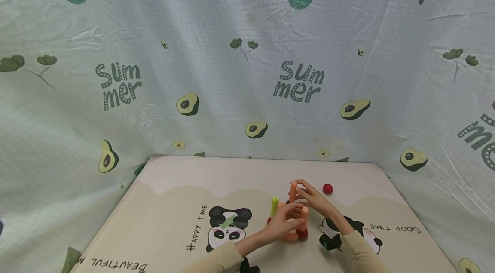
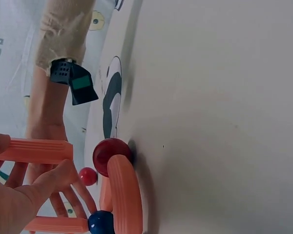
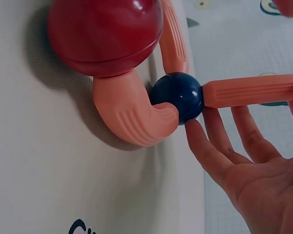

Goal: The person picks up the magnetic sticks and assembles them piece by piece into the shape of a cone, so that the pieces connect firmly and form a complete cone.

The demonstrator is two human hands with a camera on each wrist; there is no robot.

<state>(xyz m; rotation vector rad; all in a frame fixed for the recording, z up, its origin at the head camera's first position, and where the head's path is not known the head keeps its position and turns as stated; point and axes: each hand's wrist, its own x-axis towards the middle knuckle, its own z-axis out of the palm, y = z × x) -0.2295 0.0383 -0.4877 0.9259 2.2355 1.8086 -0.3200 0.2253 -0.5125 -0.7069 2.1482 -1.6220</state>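
Observation:
My left hand [image 1: 285, 222] grips an orange magnetic rod [image 2: 36, 151] near the front of a small build. The rod's end stands a little apart from a red ball [image 2: 110, 155] on the table. My right hand [image 1: 314, 200] holds a second upright orange rod [image 3: 256, 91] at the back, its lower end against a dark blue ball [image 3: 178, 97]. Fingertips [image 3: 198, 139] of that hand touch the blue ball. A curved orange piece [image 3: 132, 112] joins the blue ball to the red one. Beside my left hand, a lime green rod [image 1: 274, 206] stands upright.
A loose red ball [image 1: 328, 189] lies on the panda-print table [image 1: 162, 217], just beyond my right hand. A printed curtain [image 1: 216, 75] hangs behind the table's far edge and along its sides.

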